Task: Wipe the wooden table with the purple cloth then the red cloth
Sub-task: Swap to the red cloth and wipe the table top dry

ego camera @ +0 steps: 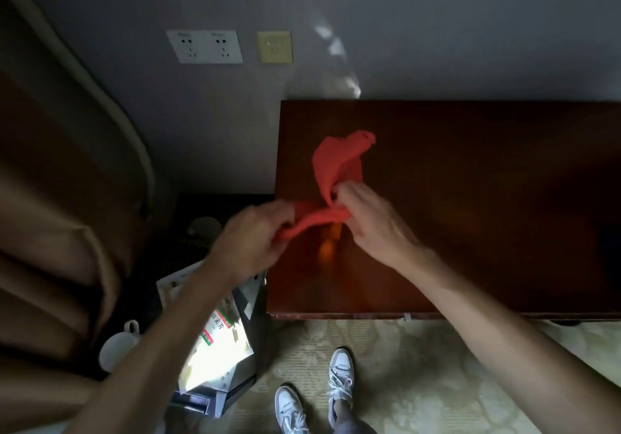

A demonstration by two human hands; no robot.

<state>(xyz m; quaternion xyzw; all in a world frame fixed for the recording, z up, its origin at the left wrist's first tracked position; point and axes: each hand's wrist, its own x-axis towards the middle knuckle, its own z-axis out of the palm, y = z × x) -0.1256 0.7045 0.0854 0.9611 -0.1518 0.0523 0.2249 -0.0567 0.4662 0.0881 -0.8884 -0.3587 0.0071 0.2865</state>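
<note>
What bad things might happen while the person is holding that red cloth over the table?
1. Both hands, left hand and right hand, hold the red cloth bunched and twisted, so it might wipe poorly unless spread out.
2. They work near the left edge of the wooden table; a loose end could slip off toward the box of papers below.
3. The white cup on the floor might get knocked.

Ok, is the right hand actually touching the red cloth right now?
Touching. The head view shows the right hand pinching the red cloth at its gathered middle, fabric emerging directly from between the fingers.
</note>
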